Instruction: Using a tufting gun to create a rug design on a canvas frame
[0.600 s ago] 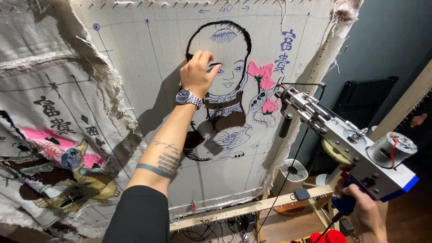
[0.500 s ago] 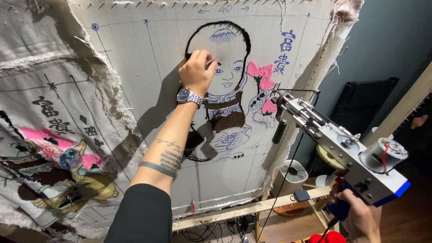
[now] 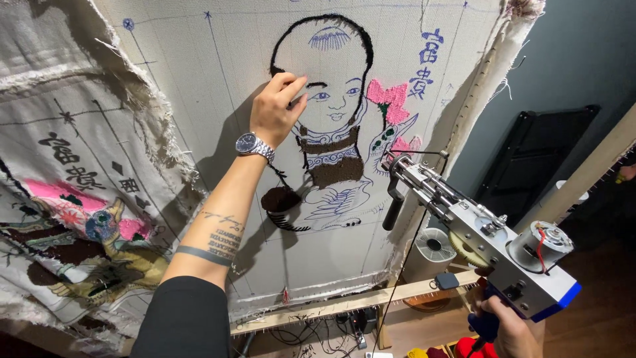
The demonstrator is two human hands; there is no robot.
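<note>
A tufting cloth [image 3: 199, 86] stretched on its frame is showing a child's figure, black outline and brown collar filled, face and blue characters still untufted. The left hand [image 3: 275, 109] is pinching the cloth with clenched fingers; at four o'clock, the right hand [image 3: 510, 328] is gripping a tufting gun [image 3: 477, 242].

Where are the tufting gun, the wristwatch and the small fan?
tufting gun [image 3: 483, 248]: head view, on its metal body.
wristwatch [image 3: 247, 142]: head view, on the dial.
small fan [image 3: 435, 244]: head view, on its round grille.
</note>
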